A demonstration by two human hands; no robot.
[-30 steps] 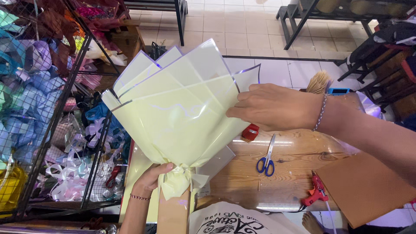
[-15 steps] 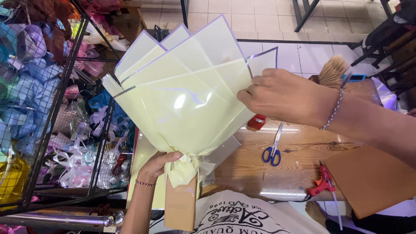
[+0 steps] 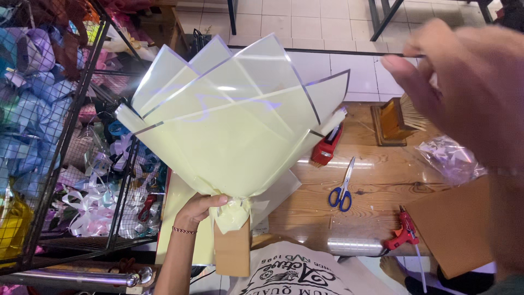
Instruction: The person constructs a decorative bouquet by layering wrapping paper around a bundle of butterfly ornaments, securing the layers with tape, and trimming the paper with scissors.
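1. The pale yellow paper bouquet wrap [image 3: 229,125] stands up over the wooden table [image 3: 376,186], fanned out wide.
2. The left hand [image 3: 199,210] squeezes its gathered neck tight.
3. The right hand [image 3: 464,82] is up close and blurry, off the wrap; I cannot tell its grip.
4. Blue scissors [image 3: 342,191] and a red glue gun [image 3: 403,234] lie on the table.

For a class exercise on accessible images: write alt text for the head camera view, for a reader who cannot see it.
A person's left hand grips the gathered neck of a fan-shaped bouquet wrap of pale yellow sheets, while the blurred right hand is raised beside it. On the wooden table lie blue scissors, a red glue gun and a tape dispenser.
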